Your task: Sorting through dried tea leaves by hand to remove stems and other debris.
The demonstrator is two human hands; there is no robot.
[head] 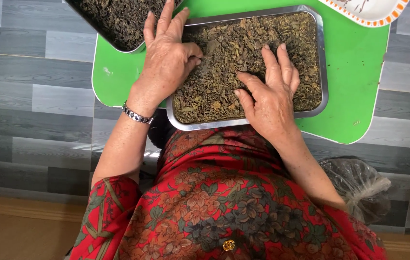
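Hands rest on dry brown-green leaves [234, 58] in a shiny metal tray [324, 72]. The left hand [166, 60] lies on the tray's left edge. Its long fingers are stretched out and spread apart, pointing away from the person, and its thumb and first finger curl in to pinch a small bit of the leaves. A silver bracelet [136, 114] sits on the left wrist, just off the tray's near left corner.

The right hand [270, 96] lies flat on the leaves near the tray's near edge. Its fingers are straight and a little spread, and it holds nothing; it just presses on the leaves.

The leaves fill the tray from side to side. The tray sits on a bright green table [354, 72] with round corners, and its near edge hangs a little over the table's near side, close to the person's red flowery dress [224, 202].

Another tray of darker leaves [118, 19] sits past the first tray's far left corner, partly out of view. A white plate with an orange dotted rim [373, 12] peeks in past the tray's far right corner. Down to the right of the tray, on the grey floor [31, 96], sits a see-through plastic bag [359, 185] beside the person's right arm.
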